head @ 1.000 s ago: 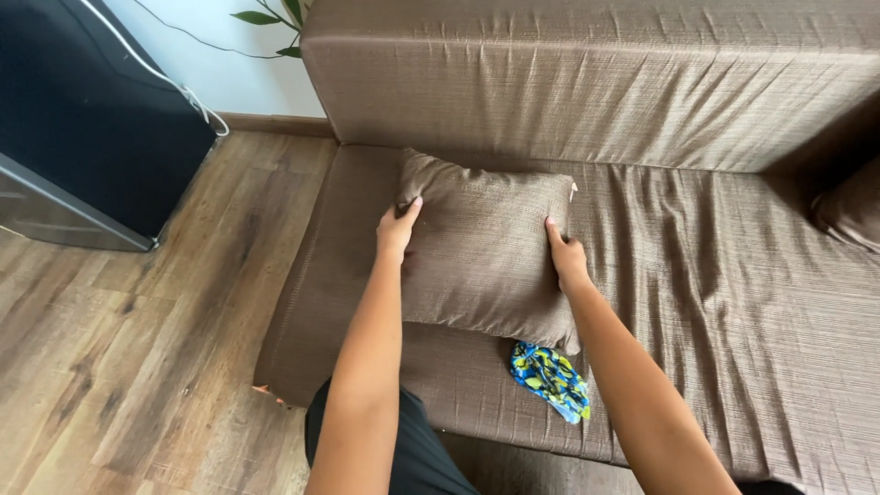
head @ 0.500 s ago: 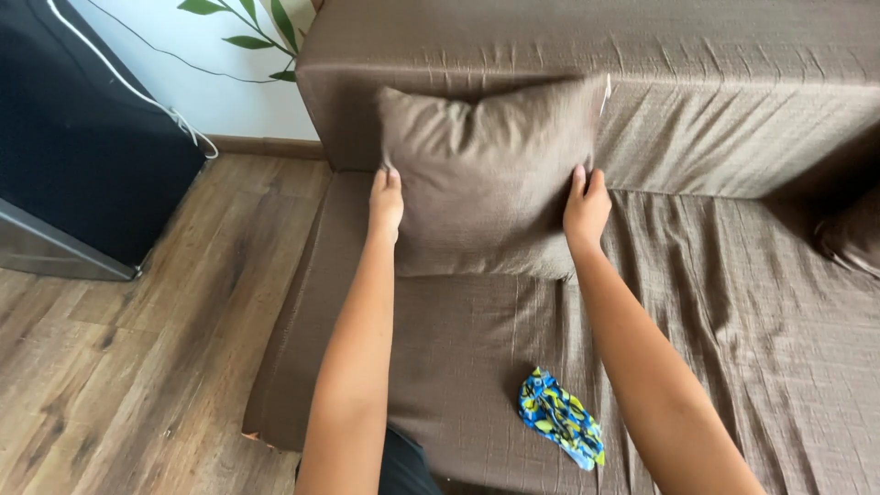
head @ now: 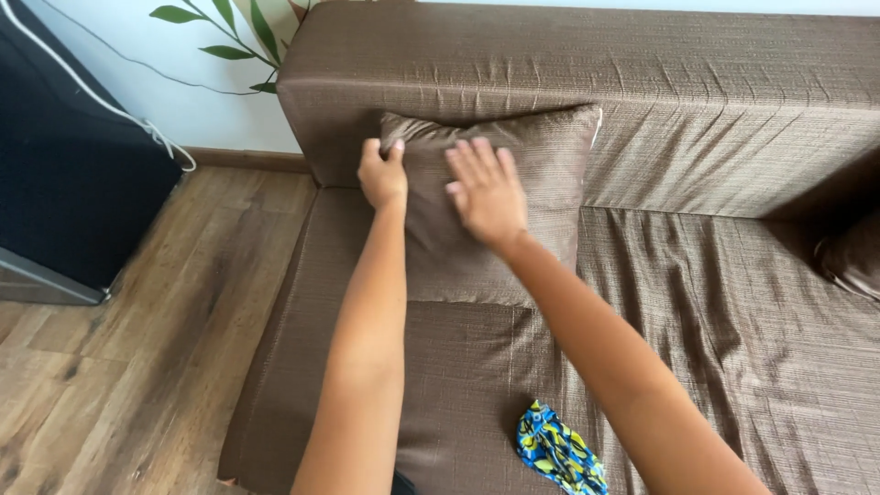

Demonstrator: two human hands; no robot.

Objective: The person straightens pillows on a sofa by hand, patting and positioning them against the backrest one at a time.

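Cushion (head: 513,220) in brown woven fabric, propped upright against the sofa backrest (head: 642,101) at the left end of the seat, lower edge resting on the seat, top corners tucked under the line of the backrest's upper half

Left hand (head: 382,174) at the cushion's 10 o'clock corner, fingers curled and pinching the corner fabric, knuckles up, forearm running straight down toward 6 o'clock. Right hand (head: 486,188) flat on the cushion's upper face near 12 o'clock, fingers spread and extended, gripping nothing, palm pressed to the cloth, forearm slanting off toward 5 o'clock and out of the lower edge

Sofa seat (head: 697,339) covered in the same brown textured cloth, wrinkled to the right of the cushion, a seam crossing just below the cushion. Small blue, yellow and black patterned cloth (head: 559,454) lying crumpled on the seat at 6 o'clock from the cushion, well apart from both hands. Second brown cushion (head: 852,257) partly visible at 3 o'clock, cut by the frame edge

Wooden plank floor (head: 119,376) at 8 o'clock. Dark cabinet-like object (head: 73,174) at 9 o'clock with a white cord (head: 137,119) draped across it. Pale wall behind, green leaves (head: 220,27) at 11 o'clock
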